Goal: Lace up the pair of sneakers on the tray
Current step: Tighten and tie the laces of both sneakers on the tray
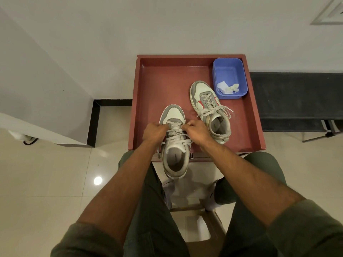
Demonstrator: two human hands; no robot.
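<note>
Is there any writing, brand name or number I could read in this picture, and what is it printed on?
Near sneaker, insole: a short dark printed word, too small and blurred to read.
Far sneaker, insole: a faint dark mark, unreadable.
Blue tub, red tray, scraps in the tub: no lettering visible.
No text here can be read with confidence.

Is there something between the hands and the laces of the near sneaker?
Nothing visible. The left hand and right hand are already on the laces of the near sneaker.
</note>
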